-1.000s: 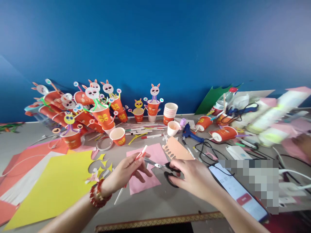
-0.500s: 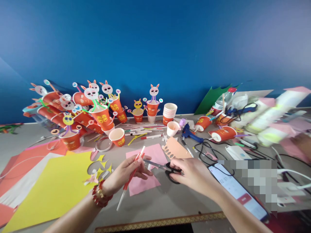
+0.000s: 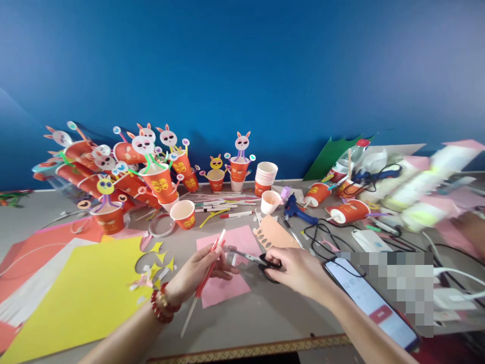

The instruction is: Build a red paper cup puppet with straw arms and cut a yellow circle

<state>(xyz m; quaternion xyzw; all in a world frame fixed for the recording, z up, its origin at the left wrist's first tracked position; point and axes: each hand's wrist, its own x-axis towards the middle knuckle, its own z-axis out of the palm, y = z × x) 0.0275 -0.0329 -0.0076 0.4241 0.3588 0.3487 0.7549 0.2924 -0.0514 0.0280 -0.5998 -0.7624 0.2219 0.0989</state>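
Note:
My left hand [image 3: 200, 270] pinches a small bundle of thin red and white straws [image 3: 206, 278], held slanting over a pink paper sheet [image 3: 231, 293]. One white straw sticks out below the palm towards the table's front edge. My right hand [image 3: 290, 268] has its fingers through the black handles of a pair of scissors [image 3: 252, 258]. The blades point left towards the straws' upper part, just right of my left fingers. Blur hides whether the blade tips touch the straws.
Red paper cups with rabbit faces [image 3: 157, 177] crowd the back left. A yellow sheet [image 3: 83, 288] lies at left. Right of centre are a blue glue gun [image 3: 299, 210], black cables and a phone [image 3: 373, 298]. Another person's hand [image 3: 470, 225] shows at the right edge.
The scissors have shifted slightly, and their blade tips now appear a little farther right of the straws. My left hand still holds the bundle, almost in place.

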